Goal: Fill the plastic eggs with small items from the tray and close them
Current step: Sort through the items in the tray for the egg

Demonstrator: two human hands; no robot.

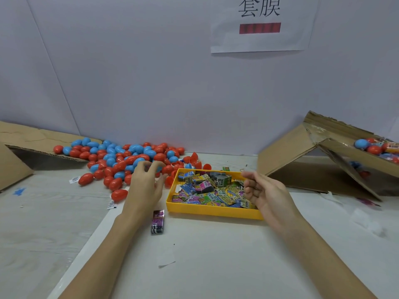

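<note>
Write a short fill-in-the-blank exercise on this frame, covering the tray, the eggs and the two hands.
1. The packets lie in a tray coloured ____.
2. The pile of plastic eggs holds red eggs and ____ ones.
3. The ____ hand reaches into the egg pile; the other hand hovers over the tray.
4. One purple packet lies on the table in front of the tray, between the two ____.

Missing words: yellow; blue; left; forearms

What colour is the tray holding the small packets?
Yellow tray, clearest in the head view.
</note>
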